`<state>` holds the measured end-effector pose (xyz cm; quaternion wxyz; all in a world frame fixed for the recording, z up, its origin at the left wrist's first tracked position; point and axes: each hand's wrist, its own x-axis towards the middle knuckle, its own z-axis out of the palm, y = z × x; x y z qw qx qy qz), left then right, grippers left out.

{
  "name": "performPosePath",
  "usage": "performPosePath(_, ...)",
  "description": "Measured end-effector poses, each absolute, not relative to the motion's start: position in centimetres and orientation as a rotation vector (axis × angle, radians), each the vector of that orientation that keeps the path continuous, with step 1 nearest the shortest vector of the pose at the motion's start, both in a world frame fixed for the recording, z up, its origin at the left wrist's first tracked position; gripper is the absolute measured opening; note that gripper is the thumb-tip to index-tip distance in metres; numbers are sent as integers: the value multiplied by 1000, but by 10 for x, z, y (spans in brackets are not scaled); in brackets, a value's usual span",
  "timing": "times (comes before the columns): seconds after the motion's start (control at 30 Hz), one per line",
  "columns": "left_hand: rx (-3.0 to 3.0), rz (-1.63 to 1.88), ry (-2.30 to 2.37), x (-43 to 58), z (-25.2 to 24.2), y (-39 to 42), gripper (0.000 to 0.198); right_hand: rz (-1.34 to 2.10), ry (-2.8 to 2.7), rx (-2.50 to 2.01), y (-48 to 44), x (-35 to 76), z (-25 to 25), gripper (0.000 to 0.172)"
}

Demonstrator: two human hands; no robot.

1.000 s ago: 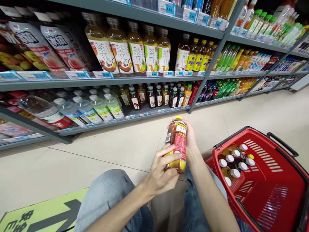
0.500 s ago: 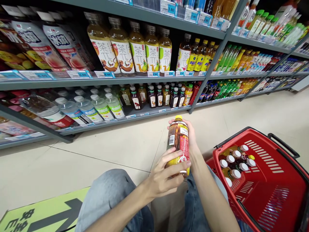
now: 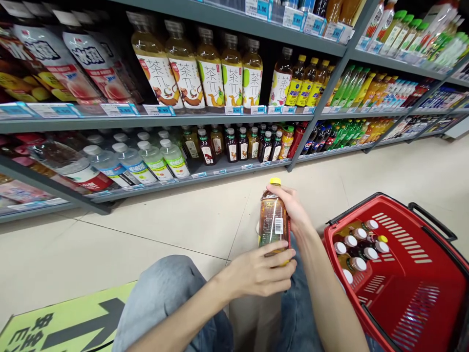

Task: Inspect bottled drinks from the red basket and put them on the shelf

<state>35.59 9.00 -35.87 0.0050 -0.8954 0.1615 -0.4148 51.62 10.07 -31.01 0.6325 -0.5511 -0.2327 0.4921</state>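
A bottle of brown drink (image 3: pixel 271 215) with a yellow cap is held upright, slightly tilted, in front of my knees. Its printed text and barcode face me. My left hand (image 3: pixel 262 271) is wrapped round the lower part, fingers across the front. Near the top, my right hand (image 3: pixel 293 208) grips the bottle from the right, thumb close to the cap; its other fingers are mostly hidden behind. To the right stands a red shopping basket (image 3: pixel 406 239) holding several bottles (image 3: pixel 361 249), most with white caps and one with a yellow cap.
Ahead runs a grey shelf rack (image 3: pixel 220 120) with rows of drinks. Tea bottles (image 3: pixel 212 73) stand on the middle shelf, small dark bottles (image 3: pixel 231 146) and clear bottles (image 3: pixel 146 161) below. A green floor sign (image 3: pixel 69 318) with an arrow lies at lower left.
The bottle has been turned about its length, so the barcode has moved from its left side to its right. My right thumb now shows near the cap. The basket's contents look the same.
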Motion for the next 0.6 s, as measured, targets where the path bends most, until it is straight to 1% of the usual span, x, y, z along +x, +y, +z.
performPosePath(0.1,-2796,-1205,551,357,-364,89,10,1130,-540,-1263,101,520,-314,36)
performPosePath(0.3,-2777,-1224,559,357,-365,92,16,1050,-491,-1165,103,521,-314,28)
performPosePath(0.47,-2732,-1228,560,355,-359,95,10,981,-494,-1166,101,520,-310,26)
performPosePath(0.6,-2695,-1268,522,352,-355,94,18,999,-465,-1102,101,521,-308,29)
